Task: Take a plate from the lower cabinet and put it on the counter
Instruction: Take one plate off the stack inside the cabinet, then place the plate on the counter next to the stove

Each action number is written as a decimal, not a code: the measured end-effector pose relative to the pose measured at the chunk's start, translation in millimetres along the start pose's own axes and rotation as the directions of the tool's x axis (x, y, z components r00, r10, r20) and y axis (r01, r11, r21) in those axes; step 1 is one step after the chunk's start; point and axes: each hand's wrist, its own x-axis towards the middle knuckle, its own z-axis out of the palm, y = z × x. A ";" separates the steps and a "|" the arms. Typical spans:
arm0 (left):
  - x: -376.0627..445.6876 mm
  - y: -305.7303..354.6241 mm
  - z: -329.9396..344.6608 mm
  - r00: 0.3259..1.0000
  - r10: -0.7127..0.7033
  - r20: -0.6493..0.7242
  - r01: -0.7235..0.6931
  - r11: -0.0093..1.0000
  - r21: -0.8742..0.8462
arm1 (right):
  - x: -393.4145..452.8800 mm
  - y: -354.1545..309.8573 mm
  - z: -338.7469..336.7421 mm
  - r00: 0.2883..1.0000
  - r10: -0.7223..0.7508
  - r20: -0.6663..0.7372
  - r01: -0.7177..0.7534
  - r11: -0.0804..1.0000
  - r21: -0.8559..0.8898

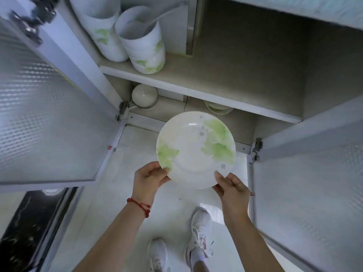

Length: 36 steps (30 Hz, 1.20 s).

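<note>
1. Standing open at the top of the view: a white lower cabinet [245,55] with a pale beige shelf board [196,85] and a dim, bare right half.
2. Swinging wide on either side: two frosted, ribbed-glass cabinet doors in pale metal frames, the left door [39,114] and the right door [314,193].
3. Spreading below: a glossy white tiled floor [121,193], with a strip of black marbled surface [29,228] showing at lower left.
4. Being held flat above the floor, just in front of the cabinet opening and clear of its shelves: a round white ceramic plate with green leaf prints and small grey flowers [195,149].
5. Standing on the shelf board at upper left: two tall stacks of white bowls with green leaf prints [125,36], side by side (touching, as far as can be seen).
6. Gripping the plate's near-left rim: the left hand [149,178], thumb on top, fingers tucked under; a red string bracelet [140,206] circling that wrist.
7. Clamping the plate's near-right rim: the right hand [231,190], thumb on the upper face.
8. Planted on the floor beneath the arms: two white sneakers [199,234].
9. Sitting under the shelf at left: an upturned white bowl [144,96].
10. Peeking out under the shelf to its right: a small stack of white plates with green rims [217,107], mostly hidden.
</note>
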 end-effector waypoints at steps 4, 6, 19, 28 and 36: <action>-43.5 24.0 -6.5 0.999 0.032 -0.004 -0.031 0.999 0.026 | -43.7 -20.2 4.1 1.000 -0.025 0.005 0.025 1.000 -0.005; -64.3 34.4 -7.3 0.999 0.047 -0.003 -0.047 0.998 0.029 | -64.4 -31.8 2.6 0.999 -0.031 0.017 0.031 0.999 0.009; -181.8 104.9 -9.3 0.992 0.118 0.050 -0.121 0.991 0.055 | -191.0 -114.5 1.8 0.995 -0.100 -0.007 0.100 0.995 -0.020; -252.3 155.0 14.9 0.985 0.167 0.050 -0.169 0.985 0.041 | -244.3 -183.1 -9.4 0.997 -0.074 0.026 0.073 0.996 0.042; -283.9 184.1 63.9 0.969 0.226 0.095 -0.229 0.973 0.025 | -257.3 -250.8 -26.9 0.992 -0.122 0.037 0.120 0.992 0.043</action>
